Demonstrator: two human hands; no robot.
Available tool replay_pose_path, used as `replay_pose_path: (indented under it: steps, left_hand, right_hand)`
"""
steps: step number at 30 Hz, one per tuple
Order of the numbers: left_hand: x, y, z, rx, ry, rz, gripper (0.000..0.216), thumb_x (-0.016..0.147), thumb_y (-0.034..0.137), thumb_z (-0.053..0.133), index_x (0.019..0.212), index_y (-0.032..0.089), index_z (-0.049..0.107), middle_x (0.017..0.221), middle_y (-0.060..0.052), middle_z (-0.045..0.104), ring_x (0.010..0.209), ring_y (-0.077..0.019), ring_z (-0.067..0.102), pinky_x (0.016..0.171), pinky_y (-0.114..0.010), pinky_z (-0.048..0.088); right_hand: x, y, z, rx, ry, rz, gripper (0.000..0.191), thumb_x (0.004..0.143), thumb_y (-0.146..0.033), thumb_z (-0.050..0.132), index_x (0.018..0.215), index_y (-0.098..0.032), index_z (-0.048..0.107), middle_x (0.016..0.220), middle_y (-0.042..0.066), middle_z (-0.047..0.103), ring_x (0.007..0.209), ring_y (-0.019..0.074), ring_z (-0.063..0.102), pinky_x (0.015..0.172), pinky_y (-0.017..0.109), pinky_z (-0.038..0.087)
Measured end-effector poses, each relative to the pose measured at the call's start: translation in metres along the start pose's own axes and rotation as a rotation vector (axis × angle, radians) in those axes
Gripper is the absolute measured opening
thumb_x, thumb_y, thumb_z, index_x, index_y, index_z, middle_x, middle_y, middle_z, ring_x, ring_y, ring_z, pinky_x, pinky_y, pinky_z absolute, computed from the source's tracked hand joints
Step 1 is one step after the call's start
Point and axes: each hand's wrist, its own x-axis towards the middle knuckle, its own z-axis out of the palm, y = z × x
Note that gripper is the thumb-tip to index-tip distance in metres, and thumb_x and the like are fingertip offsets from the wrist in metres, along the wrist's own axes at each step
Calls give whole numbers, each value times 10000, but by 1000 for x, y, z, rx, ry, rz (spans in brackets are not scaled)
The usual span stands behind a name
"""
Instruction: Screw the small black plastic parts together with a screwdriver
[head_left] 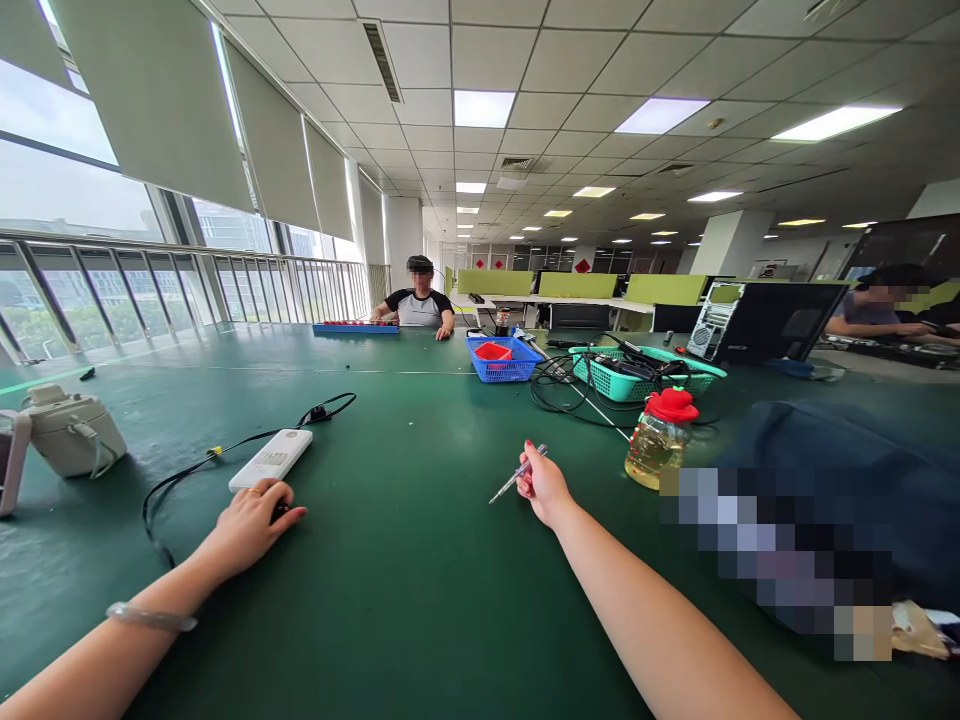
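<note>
My right hand is closed on a thin screwdriver-like tester pen with a clear handle, its metal tip pointing left and down toward the green table. My left hand rests on the table with fingers curled over the near end of a white power strip and a small dark part of its black cable. A ring sits on one finger and a bracelet on the wrist.
A bottle of yellow oil with a red cap stands right of my right hand. Behind it are a teal basket of cables and a blue basket. A white appliance sits far left. One person sits across the table.
</note>
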Motion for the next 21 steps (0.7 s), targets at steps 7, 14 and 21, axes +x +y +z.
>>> replay_pose_path:
  steps: [7,14,21]
  left_hand:
    - [-5,-57,1,47,16,-57,513,757,648,474,1020,250,662,1207,-111,631,1066,-322,598,921,-434,470]
    - [-9,-68,-5,-113,-47,39,491,748,586,507,1053,244,683,1227,-99,647,1106,-301,600,996,-433,448]
    - [-8,-50,-17,-226,108,-65,542,701,646,538,1022,225,653,1125,-107,683,1043,-305,617,913,-408,486]
  right_hand:
    - [6,-1,-1,65,60,21,451,802,-543,693,624,-213,441,372,-93,322,335,67,334,338,185,247]
    - [-2,-7,-11,175,-25,108,382,828,-475,698,648,-199,505,412,-71,373,359,73,358,366,203,289]
    - [-2,-10,-11,147,-61,142,406,852,-487,665,626,-187,511,392,-72,355,360,67,353,383,186,281]
